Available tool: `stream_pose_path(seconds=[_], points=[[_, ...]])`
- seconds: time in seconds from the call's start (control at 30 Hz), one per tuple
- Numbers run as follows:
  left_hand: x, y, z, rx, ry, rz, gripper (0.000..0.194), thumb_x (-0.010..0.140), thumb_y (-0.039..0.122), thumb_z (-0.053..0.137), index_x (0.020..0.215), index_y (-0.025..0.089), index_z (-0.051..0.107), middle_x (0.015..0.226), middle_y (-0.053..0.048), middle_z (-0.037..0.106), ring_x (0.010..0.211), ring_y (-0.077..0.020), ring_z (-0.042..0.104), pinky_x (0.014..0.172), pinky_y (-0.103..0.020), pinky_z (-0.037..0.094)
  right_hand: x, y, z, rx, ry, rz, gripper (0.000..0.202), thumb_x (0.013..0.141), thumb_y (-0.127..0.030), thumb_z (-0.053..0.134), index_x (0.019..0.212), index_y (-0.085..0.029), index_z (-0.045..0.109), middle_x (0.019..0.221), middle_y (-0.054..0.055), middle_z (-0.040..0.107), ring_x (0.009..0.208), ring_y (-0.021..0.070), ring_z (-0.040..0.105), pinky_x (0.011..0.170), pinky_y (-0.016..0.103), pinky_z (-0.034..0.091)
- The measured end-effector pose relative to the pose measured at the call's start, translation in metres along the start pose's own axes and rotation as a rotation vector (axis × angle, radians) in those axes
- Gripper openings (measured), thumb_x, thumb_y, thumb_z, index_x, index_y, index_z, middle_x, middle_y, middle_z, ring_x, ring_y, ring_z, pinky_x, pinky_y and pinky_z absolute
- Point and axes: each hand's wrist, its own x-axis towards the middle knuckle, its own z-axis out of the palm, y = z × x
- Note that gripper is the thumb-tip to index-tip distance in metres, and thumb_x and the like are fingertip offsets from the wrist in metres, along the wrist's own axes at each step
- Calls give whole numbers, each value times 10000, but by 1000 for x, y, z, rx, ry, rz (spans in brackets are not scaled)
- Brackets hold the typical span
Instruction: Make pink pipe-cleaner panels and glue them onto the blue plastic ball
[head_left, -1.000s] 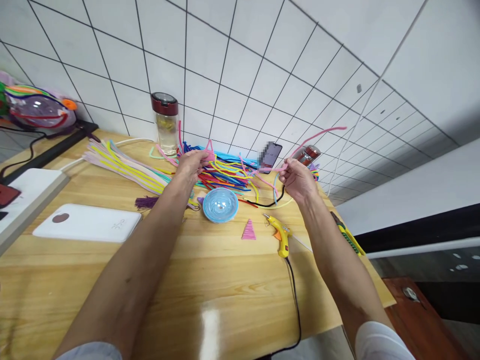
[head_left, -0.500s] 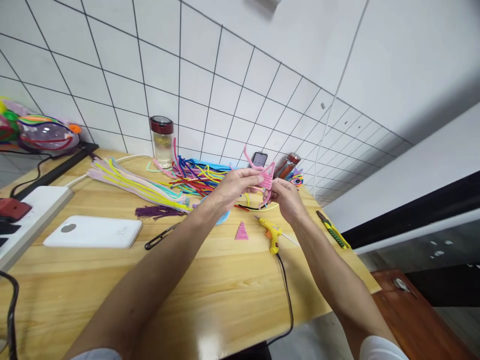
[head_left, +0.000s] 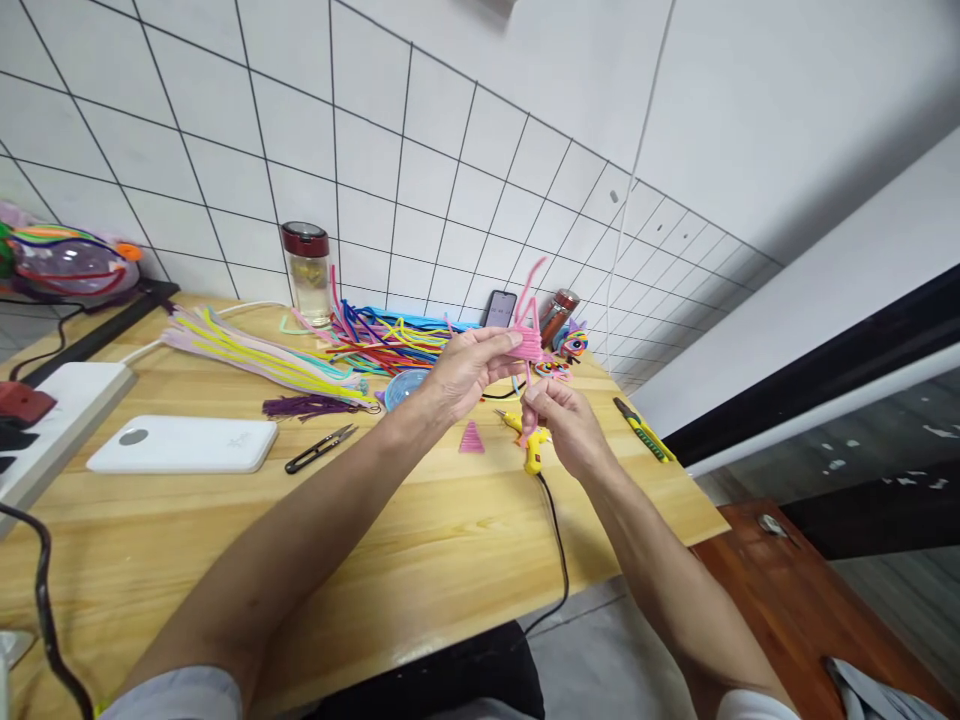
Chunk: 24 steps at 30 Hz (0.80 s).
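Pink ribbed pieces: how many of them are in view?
2: one ribbed piece is held in the left hand, and the second piece lies on the table, left of the yellow glue gun. Another could be hidden from this view.

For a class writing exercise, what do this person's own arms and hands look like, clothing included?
The left hand and right hand are bare, with no gloves or watch visible. The left sleeve and right sleeve look whitish, leaving the forearms uncovered.
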Motion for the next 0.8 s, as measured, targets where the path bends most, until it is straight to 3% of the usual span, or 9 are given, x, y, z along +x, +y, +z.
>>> stream_pose_path(seconds=[0.23,0.37,0.57,0.8], points=[[-2,1,6,-55,78,-47,18,843,104,804,836,111,788,809,-56,825,752,-137,783,878,-279,636,-58,20,-25,-58,82,13,403,870,-556,839,729,-202,707,654,19,722,591,126,584,627,270,453],[-7,-5,13,-54,58,-85,40,865,82,767,837,102,787,791,-54,820,723,-131,783,856,-271,650,-80,25,-35,35,99,81,374,826,-561,887,889,-203,799,760,31,773,603,139,641,613,286,449],[-8,-2,13,-25,52,-43,20,867,111,772,857,117,788,855,-62,840,801,-144,812,953,-292,656,-89,21,-34,110,52,116,373,808,-519,908,1008,-212,840,788,39,802,624,151,688,585,285,422],[-6,6,9,29,85,-13,48,862,156,791,904,131,790,938,-80,857,991,-194,836,1064,-337,632,-87,16,-26,135,69,116,270,810,-429,892,935,-214,785,738,26,786,623,162,701,600,289,481]])
